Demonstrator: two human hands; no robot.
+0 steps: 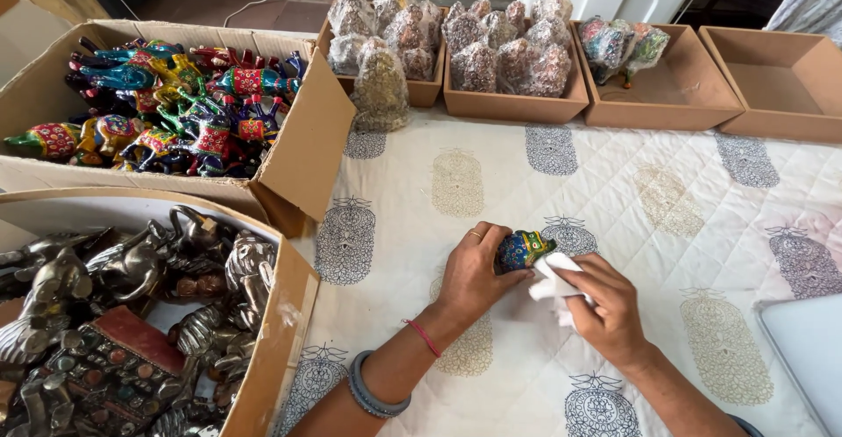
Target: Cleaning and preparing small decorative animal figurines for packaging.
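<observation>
- The left hand (474,272) is closed around a small painted figurine (524,249), blue with green and yellow patterns, held just above the printed tablecloth (667,200) near the table's middle.
- The right hand (608,307) pinches a white cloth (554,279) against the figurine's side, fingers curled narrow around the wad.
- Risk 1: the grip covers only one end of the figurine; a hard rub from the cloth could twist it loose and drop it onto the table, chipping the paint.
- Risk 2: the raised decoration looks delicate, so heavy pressure could scuff or lift it.
- Risk 3: the left forearm lies close to the open cardboard box of metal figures (132,314); a wide elbow swing could knock its flap.
- Farther off stand a box of colourful painted animals (175,103) and 4 shallow brown trays (517,103), 3 of them holding wrapped pieces; these seem safely out of reach.
</observation>
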